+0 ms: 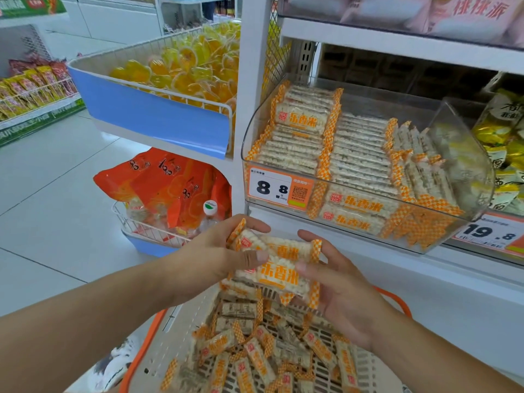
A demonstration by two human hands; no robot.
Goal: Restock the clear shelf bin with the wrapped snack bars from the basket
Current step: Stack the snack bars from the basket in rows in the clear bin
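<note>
Shop shelf, both hands' fingers gripping snack bars, basket below, clear bin ahead

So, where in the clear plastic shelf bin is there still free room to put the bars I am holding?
The clear plastic shelf bin has bare room at its right end, between the leaning orange-checked wrapped bars and the curved right wall. The left and middle are crowded with stacked rows. Both the left hand and right hand hold the bundle.

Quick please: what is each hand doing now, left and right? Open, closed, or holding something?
Left hand: grips the bars, thumb on top.
Right hand: holds the same bars from the other side, fingers curled under them.
</note>
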